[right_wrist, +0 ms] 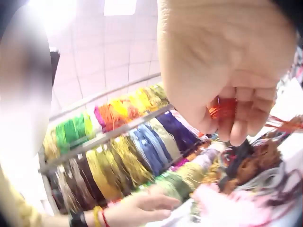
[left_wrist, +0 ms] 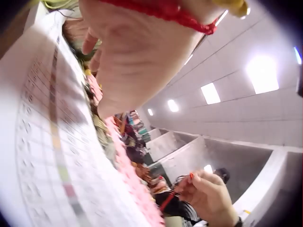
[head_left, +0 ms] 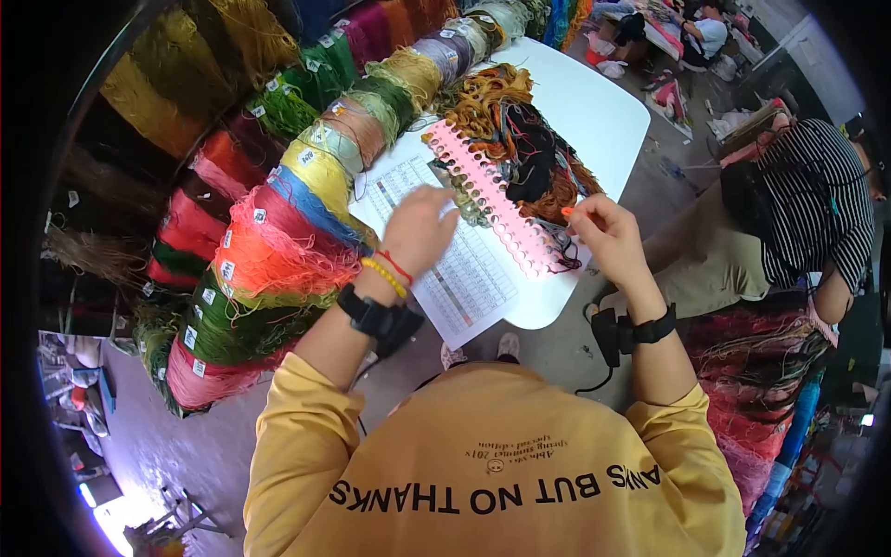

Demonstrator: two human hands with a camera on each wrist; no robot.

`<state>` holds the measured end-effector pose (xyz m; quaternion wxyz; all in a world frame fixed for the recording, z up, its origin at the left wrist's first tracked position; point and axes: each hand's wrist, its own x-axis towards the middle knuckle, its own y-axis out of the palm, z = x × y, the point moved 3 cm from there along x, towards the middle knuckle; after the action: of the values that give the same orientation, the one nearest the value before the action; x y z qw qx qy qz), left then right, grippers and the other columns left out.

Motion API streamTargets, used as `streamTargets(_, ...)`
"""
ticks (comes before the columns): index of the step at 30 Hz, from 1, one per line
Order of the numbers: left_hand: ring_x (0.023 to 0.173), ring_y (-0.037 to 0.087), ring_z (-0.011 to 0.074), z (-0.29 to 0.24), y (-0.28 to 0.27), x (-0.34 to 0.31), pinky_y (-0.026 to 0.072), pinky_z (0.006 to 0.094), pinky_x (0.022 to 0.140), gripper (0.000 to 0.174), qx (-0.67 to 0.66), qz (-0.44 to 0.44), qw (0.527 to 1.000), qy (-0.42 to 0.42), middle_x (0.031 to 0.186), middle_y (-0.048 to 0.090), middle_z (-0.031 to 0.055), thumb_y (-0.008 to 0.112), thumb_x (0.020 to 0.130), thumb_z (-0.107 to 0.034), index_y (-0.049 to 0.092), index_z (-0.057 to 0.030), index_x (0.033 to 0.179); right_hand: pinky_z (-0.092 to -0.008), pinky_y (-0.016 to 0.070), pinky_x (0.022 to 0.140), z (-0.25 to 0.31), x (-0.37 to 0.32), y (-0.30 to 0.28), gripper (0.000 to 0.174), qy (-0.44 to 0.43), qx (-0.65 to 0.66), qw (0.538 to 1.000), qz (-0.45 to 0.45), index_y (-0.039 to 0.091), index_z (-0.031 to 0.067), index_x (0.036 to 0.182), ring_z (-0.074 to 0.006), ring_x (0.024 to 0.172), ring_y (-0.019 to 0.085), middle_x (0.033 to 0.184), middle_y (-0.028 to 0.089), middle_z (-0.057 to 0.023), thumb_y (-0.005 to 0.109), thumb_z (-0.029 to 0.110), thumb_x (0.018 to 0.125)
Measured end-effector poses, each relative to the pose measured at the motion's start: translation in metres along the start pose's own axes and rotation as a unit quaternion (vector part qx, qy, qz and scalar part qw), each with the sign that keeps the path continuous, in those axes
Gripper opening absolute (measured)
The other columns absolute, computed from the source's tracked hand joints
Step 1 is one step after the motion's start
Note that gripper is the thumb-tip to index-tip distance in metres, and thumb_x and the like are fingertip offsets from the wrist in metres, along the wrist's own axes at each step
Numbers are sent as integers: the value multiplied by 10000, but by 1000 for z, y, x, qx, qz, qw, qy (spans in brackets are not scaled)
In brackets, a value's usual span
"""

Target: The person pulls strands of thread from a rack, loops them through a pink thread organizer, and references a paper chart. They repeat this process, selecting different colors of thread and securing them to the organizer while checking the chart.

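My right hand point(head_left: 608, 243) holds a small bundle of orange-red thread point(right_wrist: 222, 109) in curled fingers, above the right side of the pink holed card point(head_left: 483, 200). Loose strands trail away from that bundle in the right wrist view. My left hand point(head_left: 419, 232), fingers fairly straight with nothing in them, hovers over the printed chart point(head_left: 464, 288) close to the card's left edge. Brown, black and rust thread hanks point(head_left: 538, 158) hang from the card's holes and lie on the white table point(head_left: 608, 111). Greenish threads point(head_left: 471, 206) show along its left side.
A long roll of labelled thread hanks point(head_left: 316, 176) runs along the left of the table, with racks of more hanks point(head_left: 213, 167) behind. At right, a person in a striped shirt point(head_left: 817, 204) is close by, near red and pink hanks point(head_left: 752, 399).
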<state>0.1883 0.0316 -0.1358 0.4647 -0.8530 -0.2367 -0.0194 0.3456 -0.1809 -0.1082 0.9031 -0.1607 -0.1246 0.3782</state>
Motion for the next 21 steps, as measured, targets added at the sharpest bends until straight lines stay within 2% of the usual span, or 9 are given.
streamTargets(1,723,602,245,-7,11,-7,483,308,670,265,-91,-1,995,-42,897,626,136,556,807,-170,603,-22,1021,-231,417,530,5,4,9,103,10,32,999,40,574,9,762,-57,593,514,645,562,0,582,102,807)
streamTargets(2,629,590,180,-13,23,-13,476,265,596,288,-186,67,975,-105,833,631,98,566,811,-183,582,2,1031,-224,413,523,8,9,19,102,18,64,995,80,572,8,757,-48,592,511,647,562,9,582,96,808)
streamTargets(4,609,584,128,-29,40,-22,460,228,548,283,-463,148,828,-279,824,629,85,562,836,-194,559,12,1030,-241,407,484,-5,21,39,100,4,12,990,140,572,15,753,-68,545,511,643,574,-11,581,101,803)
streamTargets(7,610,584,112,-43,54,-22,444,206,520,244,-573,121,719,-373,830,629,77,546,857,-185,536,4,1011,-275,419,489,-13,26,50,114,-6,-101,985,141,576,14,772,-112,518,518,608,570,-66,585,127,786)
streamTargets(10,613,584,110,-44,60,-20,449,218,513,185,-609,85,675,-409,821,622,73,526,879,-187,535,-17,950,-290,423,494,-19,28,55,121,-16,-112,983,142,575,13,780,-134,509,524,590,561,-94,583,134,779)
streamTargets(11,608,584,117,-41,64,-19,449,224,511,144,-609,82,667,-421,808,614,65,525,865,-157,528,-29,931,-292,424,496,-19,31,53,120,-23,-106,983,146,574,14,779,-136,508,527,587,560,-97,583,134,778)
streamTargets(14,640,607,128,-46,65,-12,459,221,524,111,-513,57,757,-399,793,607,67,519,847,-114,524,-41,930,-297,427,499,-20,38,50,126,-41,-97,981,162,575,16,778,-148,503,535,581,560,-101,584,141,777)
streamTargets(18,695,635,139,-54,68,-5,470,212,555,105,-512,4,766,-390,796,607,52,504,835,-71,523,-40,933,-322,442,511,-13,42,47,125,-32,-86,977,194,577,18,778,-210,500,559,597,576,-118,586,142,768)
streamTargets(21,709,641,137,-50,75,-3,474,209,571,111,-532,5,752,-390,803,617,42,495,842,-65,530,-33,943,-350,450,523,-7,45,46,103,-95,-114,967,209,569,21,767,-283,539,579,616,584,-143,581,122,755)
